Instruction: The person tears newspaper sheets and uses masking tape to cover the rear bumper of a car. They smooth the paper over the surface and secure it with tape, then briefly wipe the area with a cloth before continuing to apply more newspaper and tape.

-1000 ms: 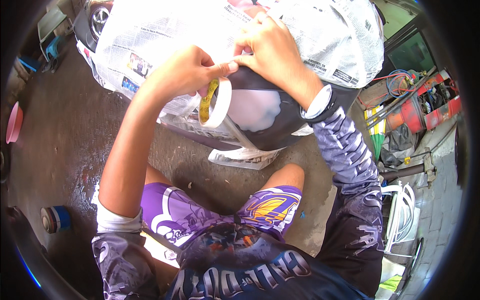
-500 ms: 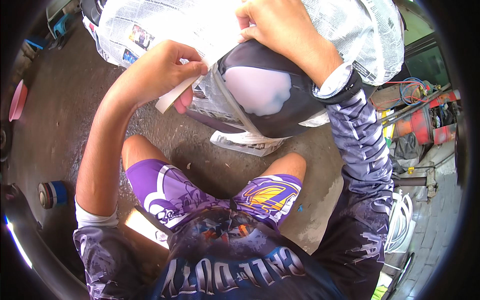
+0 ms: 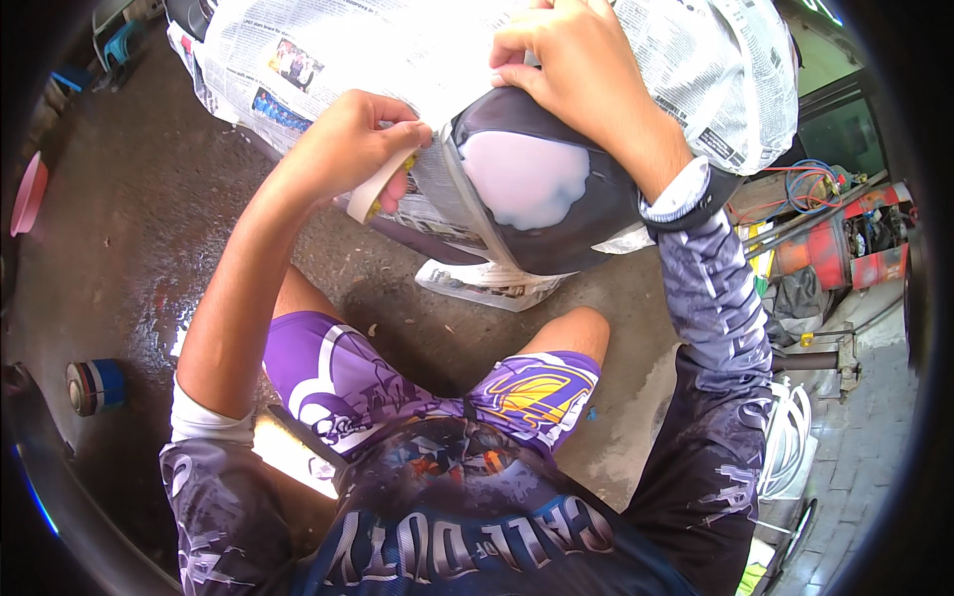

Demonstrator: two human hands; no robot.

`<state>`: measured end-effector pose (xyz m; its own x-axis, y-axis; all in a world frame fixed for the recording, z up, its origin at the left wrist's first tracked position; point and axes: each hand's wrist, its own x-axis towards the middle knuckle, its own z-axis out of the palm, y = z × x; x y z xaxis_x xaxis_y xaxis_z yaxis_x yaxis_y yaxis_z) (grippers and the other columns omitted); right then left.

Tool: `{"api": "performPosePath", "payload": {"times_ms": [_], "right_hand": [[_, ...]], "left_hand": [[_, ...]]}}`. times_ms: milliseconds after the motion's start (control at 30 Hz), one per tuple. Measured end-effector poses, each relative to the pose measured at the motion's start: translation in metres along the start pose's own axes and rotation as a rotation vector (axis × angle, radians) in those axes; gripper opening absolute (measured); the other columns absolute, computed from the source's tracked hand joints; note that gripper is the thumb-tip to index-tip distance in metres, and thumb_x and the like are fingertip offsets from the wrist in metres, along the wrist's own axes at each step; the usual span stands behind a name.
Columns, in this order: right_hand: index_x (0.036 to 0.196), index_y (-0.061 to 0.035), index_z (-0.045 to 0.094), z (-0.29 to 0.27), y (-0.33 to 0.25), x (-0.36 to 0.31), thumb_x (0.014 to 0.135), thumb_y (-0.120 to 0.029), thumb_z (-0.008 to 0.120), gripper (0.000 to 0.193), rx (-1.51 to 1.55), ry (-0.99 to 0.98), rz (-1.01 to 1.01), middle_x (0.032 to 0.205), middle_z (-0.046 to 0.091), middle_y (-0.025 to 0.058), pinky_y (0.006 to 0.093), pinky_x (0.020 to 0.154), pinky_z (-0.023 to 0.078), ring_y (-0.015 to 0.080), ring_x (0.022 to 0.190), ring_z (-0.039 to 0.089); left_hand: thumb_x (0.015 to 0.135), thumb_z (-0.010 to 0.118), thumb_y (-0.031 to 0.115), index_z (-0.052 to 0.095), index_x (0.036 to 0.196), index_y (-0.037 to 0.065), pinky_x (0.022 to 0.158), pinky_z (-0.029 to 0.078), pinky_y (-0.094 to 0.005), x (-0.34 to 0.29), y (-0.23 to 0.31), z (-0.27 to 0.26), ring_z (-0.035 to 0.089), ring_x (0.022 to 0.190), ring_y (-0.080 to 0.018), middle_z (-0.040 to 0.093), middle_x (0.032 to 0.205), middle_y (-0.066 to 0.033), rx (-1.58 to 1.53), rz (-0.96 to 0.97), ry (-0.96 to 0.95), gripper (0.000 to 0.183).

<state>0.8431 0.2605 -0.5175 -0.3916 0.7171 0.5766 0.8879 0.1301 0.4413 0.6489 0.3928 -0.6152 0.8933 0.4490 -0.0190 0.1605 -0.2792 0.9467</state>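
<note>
Tape roll (image 3: 380,185): pinched in left hand (image 3: 350,142), below its thumb. Right hand (image 3: 568,62): curled at newspaper (image 3: 358,60), pinch not discernible, black panel (image 3: 556,243) below. Hands were drawn apart within the last second; panel's edge between them is thus exposed

A cream, ring-shaped tape roll (image 3: 376,191) tilts near printed white newspaper sheets (image 3: 427,70) bordering a curved black panel (image 3: 599,199).

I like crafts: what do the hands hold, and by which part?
The left hand holds a masking tape roll by its ring's upper part. Whether the right hand at the newspaper grips anything can't be told.
</note>
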Motion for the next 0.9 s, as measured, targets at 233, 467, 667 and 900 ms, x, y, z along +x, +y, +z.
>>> {"api": "performPosePath", "payload": {"times_ms": [233, 467, 667, 900], "right_hand": [[0.073, -0.0114, 0.074, 0.026, -0.041, -0.007, 0.074, -0.042, 0.090, 0.034, -0.050, -0.238, 0.363, 0.078, 0.069, 0.0050, 0.0437, 0.077, 0.053, 0.0283, 0.081, 0.068], [0.072, -0.0107, 0.065, 0.030, -0.061, -0.008, 0.069, -0.050, 0.091, 0.047, -0.089, -0.197, 0.479, 0.078, 0.064, 0.0032, 0.0443, 0.069, 0.050, 0.0277, 0.077, 0.066], [0.075, -0.0110, 0.065, 0.038, -0.061, -0.012, 0.070, -0.050, 0.091, 0.047, -0.219, -0.154, 0.373, 0.080, 0.062, 0.0040, 0.0426, 0.070, 0.050, 0.0288, 0.078, 0.066], [0.077, -0.0107, 0.066, 0.040, -0.081, -0.007, 0.070, -0.049, 0.091, 0.047, -0.206, -0.128, 0.343, 0.081, 0.062, 0.0030, 0.0431, 0.072, 0.050, 0.0288, 0.080, 0.065]], "left_hand": [[0.103, 0.064, 0.021, 0.076, 0.100, -0.002, 0.047, 0.050, -0.0282, 0.003, -0.014, 0.001, 0.062, 0.047, -0.0120, 0.064, 0.059, -0.0047, -0.145, -0.023, 0.024, 0.026], [0.103, 0.063, 0.020, 0.077, 0.100, -0.002, 0.044, 0.048, -0.0265, 0.005, -0.028, 0.016, 0.061, 0.045, -0.0132, 0.064, 0.058, -0.0056, -0.530, -0.080, 0.033, 0.026], [0.099, 0.063, 0.015, 0.072, 0.094, -0.006, 0.044, 0.049, -0.0307, -0.013, -0.054, 0.025, 0.061, 0.046, -0.0189, 0.060, 0.055, -0.0067, -0.847, -0.295, 0.108, 0.023], [0.108, 0.061, 0.018, 0.068, 0.131, -0.004, 0.059, 0.051, -0.0259, -0.092, -0.104, 0.031, 0.067, 0.064, -0.0140, 0.068, 0.072, -0.0087, -0.645, -0.139, 0.002, 0.032]]}}
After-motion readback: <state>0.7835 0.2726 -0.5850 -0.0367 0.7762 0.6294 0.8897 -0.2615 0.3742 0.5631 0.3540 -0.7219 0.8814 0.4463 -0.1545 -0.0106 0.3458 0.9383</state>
